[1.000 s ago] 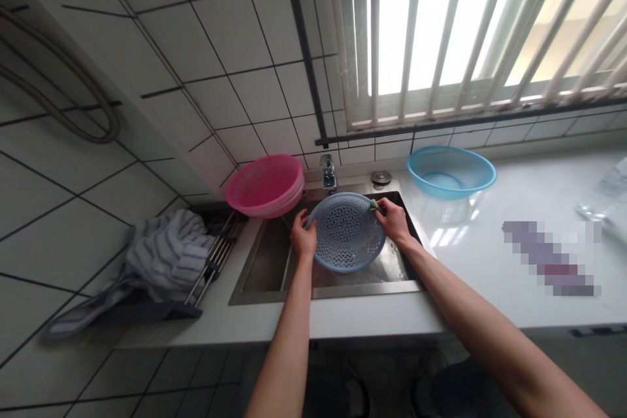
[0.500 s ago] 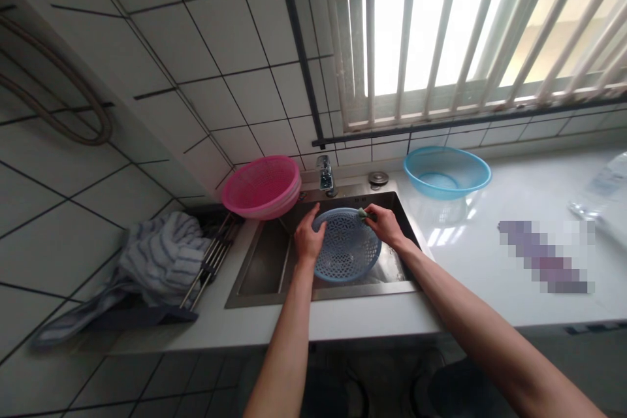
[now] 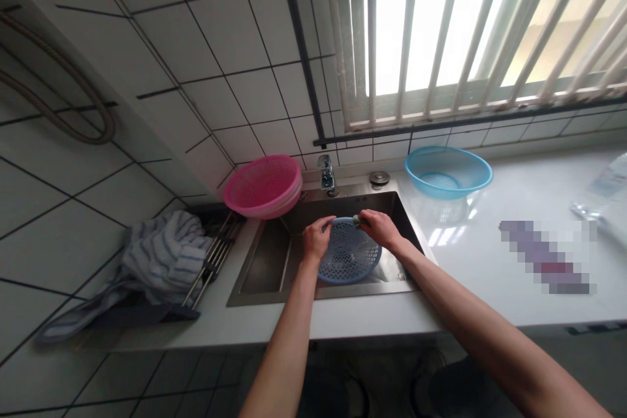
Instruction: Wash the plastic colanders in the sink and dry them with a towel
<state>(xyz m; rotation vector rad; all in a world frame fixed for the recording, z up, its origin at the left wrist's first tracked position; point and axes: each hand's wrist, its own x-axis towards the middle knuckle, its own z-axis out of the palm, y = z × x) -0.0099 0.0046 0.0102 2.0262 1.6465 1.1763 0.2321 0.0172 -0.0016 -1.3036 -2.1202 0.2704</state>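
Observation:
A blue-grey plastic colander (image 3: pixel 350 258) with a pierced pattern rests in the steel sink (image 3: pixel 264 268). My left hand (image 3: pixel 317 240) is closed on the colander's rim at its far left side, thumb over the edge. In the fingers of my right hand (image 3: pixel 379 228) is a small green scrubbing sponge (image 3: pixel 357 220), pressed against the far rim. Most of the sponge is hidden by the fingers.
The chrome faucet (image 3: pixel 326 176) stands behind the sink, with a drain plug (image 3: pixel 379 178) to its right. A pink basket (image 3: pixel 263 188) is at the back left, a light blue basin (image 3: pixel 448 173) at the right. A striped cloth (image 3: pixel 164 255) lies by a metal rack (image 3: pixel 210 264).
My left hand has closed from an open pose onto the colander's rim. My right hand has moved slightly left along the rim with the sponge. The colander's far side has dipped a little.

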